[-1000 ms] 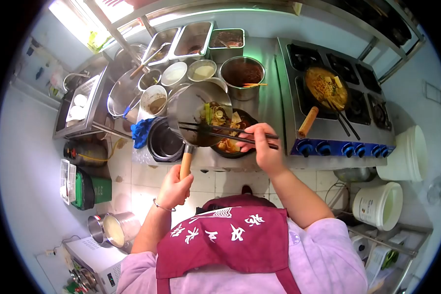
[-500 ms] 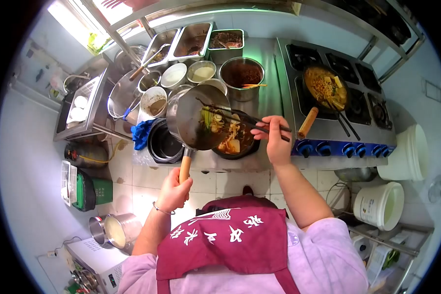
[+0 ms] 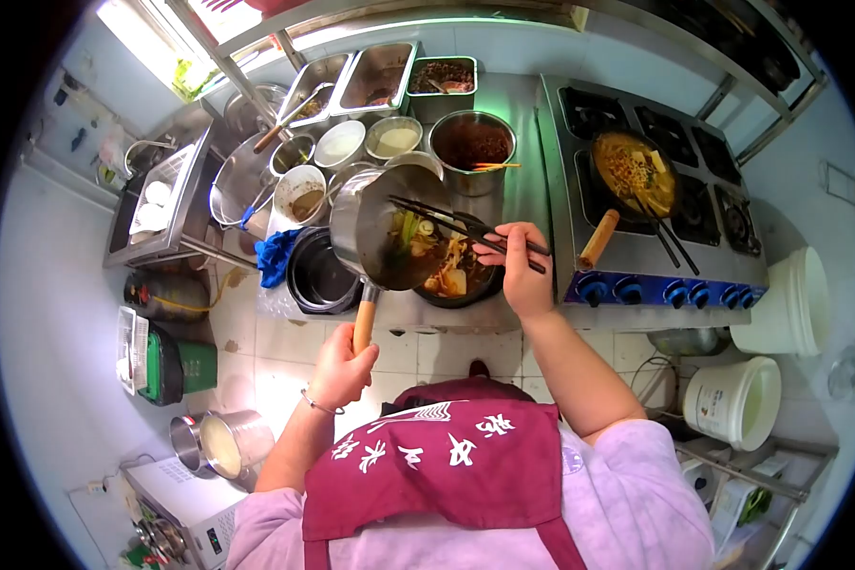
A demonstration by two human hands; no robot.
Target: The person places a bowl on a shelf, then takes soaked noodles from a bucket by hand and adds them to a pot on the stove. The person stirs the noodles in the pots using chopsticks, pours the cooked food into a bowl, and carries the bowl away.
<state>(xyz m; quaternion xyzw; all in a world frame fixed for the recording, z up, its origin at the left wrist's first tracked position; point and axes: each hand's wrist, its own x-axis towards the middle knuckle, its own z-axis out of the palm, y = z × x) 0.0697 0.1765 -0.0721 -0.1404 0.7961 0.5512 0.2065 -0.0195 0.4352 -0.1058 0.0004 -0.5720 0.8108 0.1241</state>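
My left hand is wrapped round the wooden handle of a saucepan. The pan is tipped to the right, its mouth facing a dark bowl on the counter. Food with greens and a reddish-brown broth shows at the pan's lip and in the bowl; where one ends and the other begins is hard to tell. In my right hand are dark chopsticks, their tips reaching into the pan's mouth. Another black bowl stands left of the saucepan, with nothing visible inside.
On the stove to the right, a pan of noodles holds another pair of chopsticks. Behind my hands stand a steel pot of dark sauce, several small tubs and metal trays. A blue cloth lies at the left.
My right hand and the chopsticks have shifted slightly left and up. The saucepan has tilted a little further, its mouth still over the bowl.
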